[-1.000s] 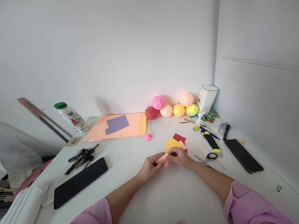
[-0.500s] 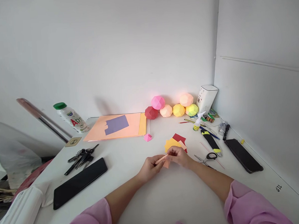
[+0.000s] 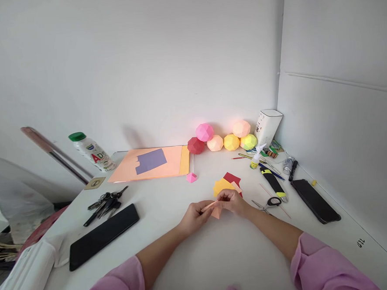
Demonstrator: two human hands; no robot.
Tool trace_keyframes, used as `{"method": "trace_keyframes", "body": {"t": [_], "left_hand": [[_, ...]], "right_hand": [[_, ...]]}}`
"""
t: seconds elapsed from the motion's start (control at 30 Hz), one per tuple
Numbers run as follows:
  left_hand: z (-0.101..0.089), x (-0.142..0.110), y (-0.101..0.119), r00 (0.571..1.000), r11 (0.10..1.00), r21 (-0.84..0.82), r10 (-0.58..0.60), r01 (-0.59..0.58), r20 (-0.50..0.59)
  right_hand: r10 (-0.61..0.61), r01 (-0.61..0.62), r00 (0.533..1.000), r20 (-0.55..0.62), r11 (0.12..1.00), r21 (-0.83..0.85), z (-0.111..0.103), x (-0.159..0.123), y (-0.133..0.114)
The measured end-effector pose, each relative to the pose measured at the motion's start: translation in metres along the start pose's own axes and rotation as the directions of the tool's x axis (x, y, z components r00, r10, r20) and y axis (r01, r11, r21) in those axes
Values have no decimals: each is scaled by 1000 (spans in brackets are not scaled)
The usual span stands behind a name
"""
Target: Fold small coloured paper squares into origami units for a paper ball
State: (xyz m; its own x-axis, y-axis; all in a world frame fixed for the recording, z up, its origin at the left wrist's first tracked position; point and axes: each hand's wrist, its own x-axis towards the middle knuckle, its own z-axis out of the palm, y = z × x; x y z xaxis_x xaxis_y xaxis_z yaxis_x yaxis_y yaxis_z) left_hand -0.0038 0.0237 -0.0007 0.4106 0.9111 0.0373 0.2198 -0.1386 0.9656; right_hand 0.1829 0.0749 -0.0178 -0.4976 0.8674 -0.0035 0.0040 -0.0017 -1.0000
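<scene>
My left hand [image 3: 194, 217] and my right hand [image 3: 232, 202] meet over the white table [image 3: 194, 258], both pinched on a small folded piece of peach paper [image 3: 215, 210]. Its lower corner points down between my fingers. Just behind my right hand lies a small pile of yellow, red and peach paper squares [image 3: 227, 184]. A small pink folded paper unit [image 3: 191, 177] sits further back on the table.
Several paper balls [image 3: 221, 139] line the back wall beside a white box [image 3: 268, 126]. Scissors [image 3: 266, 205], a knife [image 3: 273, 181], a glue bottle [image 3: 256, 157] and a phone [image 3: 315, 201] lie right. Left are orange sheets [image 3: 152, 163], keys [image 3: 105, 202], a black tablet [image 3: 103, 236], a bottle [image 3: 91, 151].
The peach paper has been folded tighter between my fingers and now shows a pointed corner hanging down. My hands stay in the same spot.
</scene>
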Motion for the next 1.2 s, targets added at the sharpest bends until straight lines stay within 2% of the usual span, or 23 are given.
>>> {"method": "trace_keyframes", "body": {"t": [0.4,0.63,0.87,1.0,1.07,1.2], "left_hand": [[-1,1,-6,996,994,-66,-89,87,-31],[0,2,-2,991,992,-54,-114,110,-66],[0,5,-10,972,972,-174,-184,158,-146],[-2,5,-10,972,966,-190,-200,175,-126],[-2,6,-9,975,967,-180,-198,178,-100],[-1,6,-10,979,969,-194,-175,153,-103]], "right_hand": [[-67,71,997,45,991,-110,0,-4,-6],[-194,204,979,65,945,-256,5,-7,-3],[-227,210,974,-25,934,-290,6,-6,-3],[-302,268,952,-44,897,-352,9,-6,-3],[-332,304,943,-11,876,-373,9,-6,-1],[-315,320,946,78,862,-393,8,-7,2]]}}
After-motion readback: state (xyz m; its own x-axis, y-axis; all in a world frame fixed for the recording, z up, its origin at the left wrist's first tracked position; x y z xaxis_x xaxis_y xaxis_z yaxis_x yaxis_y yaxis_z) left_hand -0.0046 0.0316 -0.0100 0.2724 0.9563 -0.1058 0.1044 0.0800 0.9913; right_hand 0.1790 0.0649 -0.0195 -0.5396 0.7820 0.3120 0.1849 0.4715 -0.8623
